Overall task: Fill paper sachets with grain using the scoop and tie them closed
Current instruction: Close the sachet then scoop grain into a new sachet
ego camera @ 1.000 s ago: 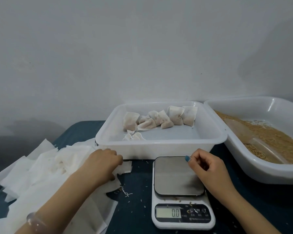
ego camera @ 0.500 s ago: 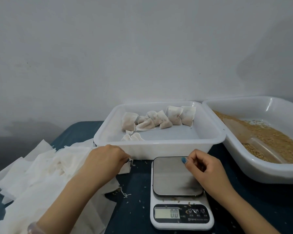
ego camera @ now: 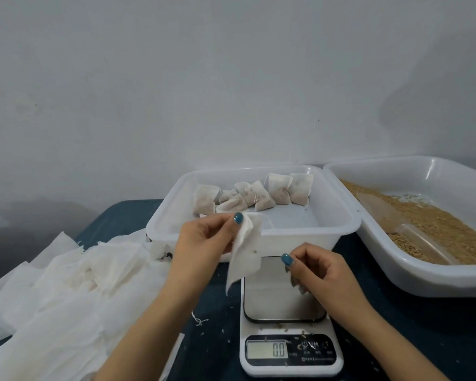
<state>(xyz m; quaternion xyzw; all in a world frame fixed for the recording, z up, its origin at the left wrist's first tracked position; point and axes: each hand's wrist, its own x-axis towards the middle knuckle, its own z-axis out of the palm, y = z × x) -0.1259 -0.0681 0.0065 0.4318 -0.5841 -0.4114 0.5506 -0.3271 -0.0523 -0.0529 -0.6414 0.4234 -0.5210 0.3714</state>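
Note:
My left hand pinches an empty white paper sachet by its top corner, and it hangs in front of the middle tub. My right hand hovers over the scale's platform with fingers curled; whether it holds anything is unclear. A clear plastic scoop lies half buried in the brown grain inside the right tub. Several filled, tied sachets sit along the back of the middle tub.
A heap of empty paper sachets covers the dark blue table at left. The digital scale reads 0.0 and stands in front of the middle tub. Loose grains and a bit of string lie on the table.
My left hand lifted a single sachet off the pile and raised it to the right, in front of the tub. My right hand stayed above the scale.

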